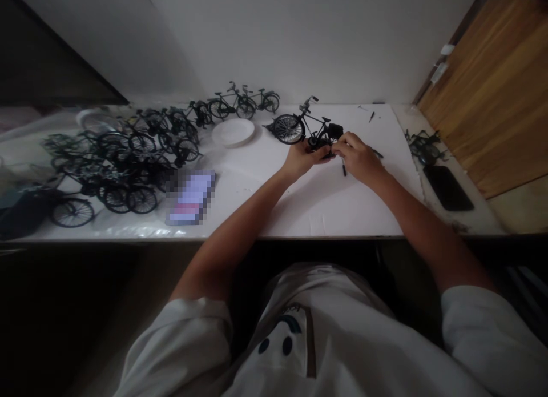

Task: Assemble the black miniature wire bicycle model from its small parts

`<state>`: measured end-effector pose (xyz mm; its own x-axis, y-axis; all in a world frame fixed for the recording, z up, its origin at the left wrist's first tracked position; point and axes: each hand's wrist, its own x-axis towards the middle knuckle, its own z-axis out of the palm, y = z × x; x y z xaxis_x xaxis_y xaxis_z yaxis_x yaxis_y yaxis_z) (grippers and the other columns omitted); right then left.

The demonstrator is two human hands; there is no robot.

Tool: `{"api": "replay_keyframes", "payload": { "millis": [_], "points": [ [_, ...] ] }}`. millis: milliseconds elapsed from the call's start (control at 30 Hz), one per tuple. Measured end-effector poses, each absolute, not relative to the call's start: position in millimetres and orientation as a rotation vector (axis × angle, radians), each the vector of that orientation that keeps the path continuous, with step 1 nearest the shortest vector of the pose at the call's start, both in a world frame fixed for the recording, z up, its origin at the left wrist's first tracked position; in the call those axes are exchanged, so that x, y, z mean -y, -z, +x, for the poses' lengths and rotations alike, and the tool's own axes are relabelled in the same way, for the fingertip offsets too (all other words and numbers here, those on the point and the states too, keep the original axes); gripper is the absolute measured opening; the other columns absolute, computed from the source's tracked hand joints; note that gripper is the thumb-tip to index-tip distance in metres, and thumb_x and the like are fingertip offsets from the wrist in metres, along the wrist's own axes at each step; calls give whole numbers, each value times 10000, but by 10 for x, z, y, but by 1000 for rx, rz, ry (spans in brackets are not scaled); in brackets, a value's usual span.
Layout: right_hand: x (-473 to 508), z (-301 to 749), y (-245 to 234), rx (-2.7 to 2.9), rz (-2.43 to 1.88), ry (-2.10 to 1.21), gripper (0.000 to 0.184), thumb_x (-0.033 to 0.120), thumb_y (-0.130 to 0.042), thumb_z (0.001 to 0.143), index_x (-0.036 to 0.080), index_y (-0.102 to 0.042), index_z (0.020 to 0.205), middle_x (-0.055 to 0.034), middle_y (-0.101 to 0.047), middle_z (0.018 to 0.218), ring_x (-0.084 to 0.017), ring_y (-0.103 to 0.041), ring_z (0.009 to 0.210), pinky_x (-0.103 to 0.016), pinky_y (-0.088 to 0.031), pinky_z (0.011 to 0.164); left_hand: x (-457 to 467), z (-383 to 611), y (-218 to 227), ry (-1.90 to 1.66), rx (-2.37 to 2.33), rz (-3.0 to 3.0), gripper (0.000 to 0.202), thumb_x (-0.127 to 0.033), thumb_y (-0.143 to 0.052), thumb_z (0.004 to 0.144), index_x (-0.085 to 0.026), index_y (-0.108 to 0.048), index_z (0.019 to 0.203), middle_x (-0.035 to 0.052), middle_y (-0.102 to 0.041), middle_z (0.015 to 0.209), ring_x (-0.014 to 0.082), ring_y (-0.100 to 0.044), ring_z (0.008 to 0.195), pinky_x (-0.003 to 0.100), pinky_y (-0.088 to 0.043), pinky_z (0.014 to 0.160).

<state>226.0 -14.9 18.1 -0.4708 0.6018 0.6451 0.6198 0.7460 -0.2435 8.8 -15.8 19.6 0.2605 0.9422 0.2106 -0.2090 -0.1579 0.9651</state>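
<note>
A black model bicycle [306,123] is held up over the white board, its front wheel to the left and its handlebar at the top. My left hand [303,159] is closed round its lower part near the pedals. At the rear wheel my right hand [356,155] has its fingers pinched together against the bicycle. Whether the right fingers also hold a small part is too small to tell. Just below them a thin black pen-like tool [343,167] shows on the board. The lower rear of the bicycle is partly hidden by my fingers.
Many black model bicycles [128,200] crowd the left side, with more [231,105] along the wall. A white plate [233,132] and a lit phone [192,197] lie left of my hands. On the right are a dark phone [448,188] and another small bicycle [426,147].
</note>
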Motion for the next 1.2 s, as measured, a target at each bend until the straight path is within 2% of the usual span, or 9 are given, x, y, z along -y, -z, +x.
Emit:
{"api": "replay_keyframes", "payload": {
  "millis": [367, 533, 833, 1200],
  "points": [
    [142, 2256, -181, 2192, -880, 8, 246, 197, -437, 1069, 282, -664, 1021, -72, -694, 1118, -236, -672, 1050, -355, -570, 824, 170, 93, -188, -1198, -745, 1301, 458, -445, -1000, 795, -112, -752, 988, 117, -849, 1009, 212, -831, 937, 396, -723, 979],
    [116, 2269, -173, 2203, -860, 31, 250, 170, -432, 1065, 277, -649, 1003, -64, -682, 1108, -222, -671, 1022, -338, -559, 808, 175, 94, -186, -1198, -718, 1295, 442, -422, -997, 798, -107, -756, 993, 117, -849, 1011, 210, -833, 932, 395, -723, 977],
    [130, 2264, -186, 2188, -860, -11, 260, 210, -419, 1077, 283, -655, 993, -69, -686, 1104, -227, -667, 1006, -348, -572, 814, 190, 92, -208, -1176, -740, 1303, 381, -380, -966, 848, -102, -767, 1017, 138, -847, 1050, 238, -844, 963, 441, -714, 1016],
    [126, 2260, -186, 2183, -824, -38, 267, 193, -438, 1073, 285, -673, 982, -64, -668, 1095, -227, -665, 1022, -366, -575, 862, 185, 80, -206, -1179, -733, 1308, 447, -423, -997, 799, -109, -765, 1016, 134, -855, 1037, 233, -842, 955, 414, -725, 978]
  ]
}}
